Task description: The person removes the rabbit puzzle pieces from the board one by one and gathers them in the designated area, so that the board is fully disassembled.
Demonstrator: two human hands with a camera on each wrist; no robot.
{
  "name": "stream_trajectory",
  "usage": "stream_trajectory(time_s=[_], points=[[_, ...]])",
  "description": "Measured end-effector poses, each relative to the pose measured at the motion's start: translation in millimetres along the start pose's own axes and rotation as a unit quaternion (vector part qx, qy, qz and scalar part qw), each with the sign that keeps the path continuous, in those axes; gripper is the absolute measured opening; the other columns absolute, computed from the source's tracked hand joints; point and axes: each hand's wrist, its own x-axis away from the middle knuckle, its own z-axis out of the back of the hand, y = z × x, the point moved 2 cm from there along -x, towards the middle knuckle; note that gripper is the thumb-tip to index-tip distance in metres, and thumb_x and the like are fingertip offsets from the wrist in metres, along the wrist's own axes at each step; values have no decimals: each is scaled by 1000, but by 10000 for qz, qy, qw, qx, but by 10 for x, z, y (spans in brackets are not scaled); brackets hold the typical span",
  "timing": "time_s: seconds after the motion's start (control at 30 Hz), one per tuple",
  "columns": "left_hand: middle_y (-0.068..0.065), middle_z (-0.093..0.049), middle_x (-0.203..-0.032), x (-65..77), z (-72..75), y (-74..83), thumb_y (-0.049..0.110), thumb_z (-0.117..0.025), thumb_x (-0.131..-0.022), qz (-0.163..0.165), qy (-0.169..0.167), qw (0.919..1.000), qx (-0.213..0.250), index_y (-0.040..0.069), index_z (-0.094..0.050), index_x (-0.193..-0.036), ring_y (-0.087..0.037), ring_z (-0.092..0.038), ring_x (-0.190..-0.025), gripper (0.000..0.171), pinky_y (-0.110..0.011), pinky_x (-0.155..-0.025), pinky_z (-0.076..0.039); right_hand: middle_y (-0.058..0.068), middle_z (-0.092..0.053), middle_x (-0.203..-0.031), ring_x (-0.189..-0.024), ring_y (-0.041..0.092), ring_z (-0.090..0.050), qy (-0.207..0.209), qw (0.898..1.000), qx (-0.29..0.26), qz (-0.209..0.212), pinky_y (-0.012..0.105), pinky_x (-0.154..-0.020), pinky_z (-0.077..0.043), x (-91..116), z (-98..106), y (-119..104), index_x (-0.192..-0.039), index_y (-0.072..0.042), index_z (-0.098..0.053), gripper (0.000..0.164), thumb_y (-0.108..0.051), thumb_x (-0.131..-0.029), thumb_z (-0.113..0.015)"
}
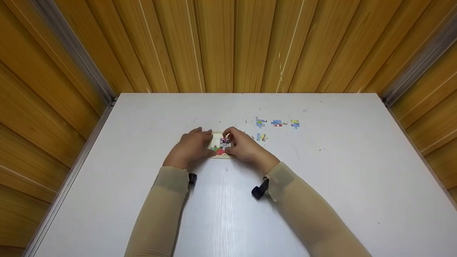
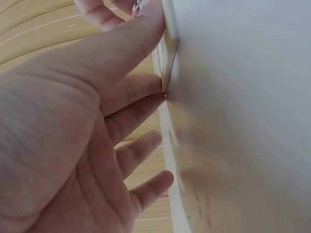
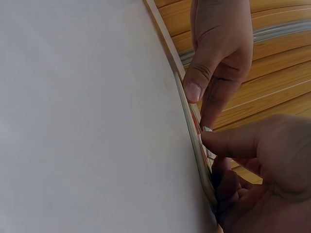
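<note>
At the head view's centre, my loosely spread left hand [image 1: 192,147] pinched and my curled right hand [image 1: 245,147] clasped opposite sides of the puzzle board [image 1: 216,140], likely light, stiff, best held by its rims.

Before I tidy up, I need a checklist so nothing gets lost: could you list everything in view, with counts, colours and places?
Table: 1, white, under everything
Puzzle board: 1, cream, between the hands
Fitted puzzle pieces: count unclear, grey, red and green, in the board
Loose puzzle pieces: 4, blue with other colours, right of the board; three in a far row, one nearer
Dark specks: several, scattered on the table
Wall panels: many, wood-brown, left, behind and right
Metal rails: at least 2, grey, far corners
Wrist gadgets: 2, black, one per wrist
Sleeves: 2, tan, both arms
Left hand: 1, bare, at the board's left side
Right hand: 1, bare, at its right side
</note>
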Motion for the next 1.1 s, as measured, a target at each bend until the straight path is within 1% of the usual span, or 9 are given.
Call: stream_trajectory(time_s=[0.17, 0.33, 0.47, 0.63, 0.7, 0.83, 0.97, 1.03, 1.1], points=[[-3, -49, -180, -7, 1, 0, 35, -88, -100, 80, -61, 9999, 68, 16, -59, -166, -40, -30, -175, 74, -68, -138, -32, 7, -70, -113, -93, 16, -63, 10, 9998, -219, -43, 33, -89, -51, 12, -2, -17, -145, -15, -59, 42, -6, -105, -72], [-4, -49, -180, -11, 2, 6, 34, -88, -100, 116, -71, 9999, 93, 17, -59, -166, -40, -30, -175, 74, -68, -138, -32, 5, -70, -106, -84, 13, -67, 165, 9986, -501, -90, 29, -81, -53, 15, 8, -19, -141, -12, -61, 33, -4, -110, -65], [-3, -48, -180, -5, 9, 9, 35, -88, -101, 52, -99, 9999, 5, 16, -63, -163, -38, -29, -176, 70, -68, -139, -31, 3, -67, -103, -80, 11, -62, 316, 9962, -801, -154, 26, -74, -50, 11, 12, -4, -140, -8, -62, 29, -5, -111, -65], [-3, -49, -180, 9, 14, 15, 35, -88, -101, -8, -129, 9999, -49, 15, -62, -163, -37, -28, -176, 70, -67, -140, -30, 0, -67, -98, -79, 11, -63, 282, 9919, -1223, -174, 24, -69, -50, 10, 34, 2, -138, -4, -62, 27, -6, -111, -65], [-4, -49, -179, 5, 1, 24, 34, -88, -101, -31, -109, 9999, -54, 14, -60, -165, -37, -28, -176, 72, -66, -140, -30, 0, -68, -97, -80, 13, -63, 279, 9904, -1341, -173, 23, -69, -50, 20, 69, 6, -137, -4, -63, 26, -7, -112, -65], [-6, -49, -179, -9, 21, 38, 32, -90, -99, 74, -66, 9999, 15, 14, -58, -166, -38, -29, -176, 76, -66, -140, -30, 2, -68, -98, -83, 15, -65, 339, 9876, -1521, -170, 23, -70, -51, 20, 207, -32, -137, -3, -63, 27, -7, -111, -66], [-4, -48, -181, -28, 3, 61, 32, -91, -99, 198, -136, 9996, 112, 17, -60, -166, -38, -28, -176, 75, -66, -140, -30, 2, -70, -100, -83, 12, -73, 402, 9788, -1988, -296, 22, -73, -60, 51, 357, -21, -139, -1, -61, 29, -4, -111, -67], [-2, -47, -181, -35, -14, 75, 32, -90, -99, 202, -186, 9995, 123, 18, -61, -165, -37, -27, -177, 73, -66, -141, -29, 3, -72, -101, -83, 12, -77, 391, 9717, -2303, -361, 24, -74, -65, 81, 425, 5, -138, 1, -60, 28, -2, -111, -67], [-1, -46, -182, -40, -30, 81, 32, -90, -99, 211, -220, 9994, 131, 18, -62, -164, -36, -25, -177, 72, -66, -141, -27, 3, -72, -101, -83, 12, -79, 379, 9668, -2491, -421, 24, -75, -67, 132, 498, 25, -135, 1, -60, 26, 0, -110, -68]])
